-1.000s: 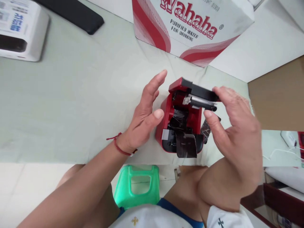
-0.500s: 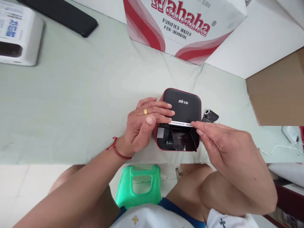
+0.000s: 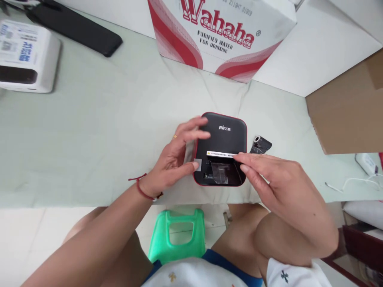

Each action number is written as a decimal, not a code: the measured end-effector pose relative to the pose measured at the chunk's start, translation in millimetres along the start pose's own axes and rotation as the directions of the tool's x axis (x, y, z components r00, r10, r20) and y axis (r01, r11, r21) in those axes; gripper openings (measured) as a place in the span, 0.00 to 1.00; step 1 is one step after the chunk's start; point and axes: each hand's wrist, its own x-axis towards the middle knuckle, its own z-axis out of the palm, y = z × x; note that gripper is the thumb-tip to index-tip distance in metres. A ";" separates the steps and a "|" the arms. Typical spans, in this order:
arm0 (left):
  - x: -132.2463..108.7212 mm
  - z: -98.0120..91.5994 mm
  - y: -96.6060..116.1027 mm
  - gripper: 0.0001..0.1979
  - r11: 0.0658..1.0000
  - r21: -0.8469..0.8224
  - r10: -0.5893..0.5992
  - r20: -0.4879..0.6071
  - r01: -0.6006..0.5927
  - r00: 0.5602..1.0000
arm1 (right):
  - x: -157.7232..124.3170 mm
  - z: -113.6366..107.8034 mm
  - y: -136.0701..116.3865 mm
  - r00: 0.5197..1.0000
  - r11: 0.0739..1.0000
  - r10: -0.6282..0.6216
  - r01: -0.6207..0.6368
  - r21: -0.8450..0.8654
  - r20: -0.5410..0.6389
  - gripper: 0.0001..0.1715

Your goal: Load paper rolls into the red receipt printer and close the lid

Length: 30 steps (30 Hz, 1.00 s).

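A small black label printer [image 3: 221, 137] with a red rim and white FEIE lettering stands near the table's front edge. A white label strip [image 3: 220, 154] crosses its top, above a front recess holding dark, shiny film [image 3: 224, 172]. My left hand [image 3: 179, 151] is open at the printer's left side, its thumb tip on the grey patch [image 3: 198, 165] and its fingers apart at the upper left edge. The fingers of my right hand [image 3: 275, 179] are pressed together, with tips at the label's right end and the thumb at the printer's right side. A dark film roll [image 3: 261, 143] lies just right of it.
A Wahaha water carton [image 3: 221, 40] stands behind the printer. At the back left are a white device [image 3: 44, 59] and a long black object [image 3: 77, 30]. A brown cardboard box [image 3: 347, 111] and white cable [image 3: 356, 184] lie right. A green stool [image 3: 158, 235] is below.
My left hand has lifted off the printer's top and spread open, its thumb moving to the grey patch. My right hand stays at the label's right end. The view has shifted slightly.
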 end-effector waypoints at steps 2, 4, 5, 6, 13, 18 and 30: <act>-4.0 -1.8 -5.2 0.47 0.997 -0.051 -0.067 -0.011 0.066 0.998 | -5.6 -4.5 -2.3 0.995 0.995 -0.082 0.078 0.060 0.055 0.22; -6.2 -3.8 -10.2 0.58 0.990 -0.088 -0.115 0.005 0.115 0.993 | -10.7 -8.5 -7.1 0.980 0.985 -0.156 0.145 0.091 0.124 0.25; -6.7 -4.5 -12.4 0.60 0.984 -0.115 -0.138 0.012 0.138 0.990 | -12.6 -9.8 -9.6 0.971 0.981 -0.182 0.168 0.097 0.158 0.26; -7.0 -4.9 -14.3 0.62 0.974 -0.156 -0.163 0.012 0.163 0.987 | -14.0 -10.5 -11.8 0.962 0.978 -0.199 0.182 0.100 0.189 0.27; -10.0 -2.4 -18.7 0.62 0.861 -0.412 -0.340 -0.028 0.299 0.940 | -13.9 -4.2 -10.7 0.951 0.969 -0.183 0.132 0.210 0.249 0.26; -10.5 -0.5 -13.6 0.57 0.888 -0.349 -0.330 -0.035 0.298 0.943 | -11.1 -2.4 -7.5 0.966 0.967 -0.140 0.087 0.239 0.218 0.18; -5.9 26.0 6.4 0.38 0.869 -0.392 -0.392 -0.176 0.301 0.903 | 28.2 39.5 18.4 0.995 0.971 0.083 -0.070 0.228 -0.048 0.17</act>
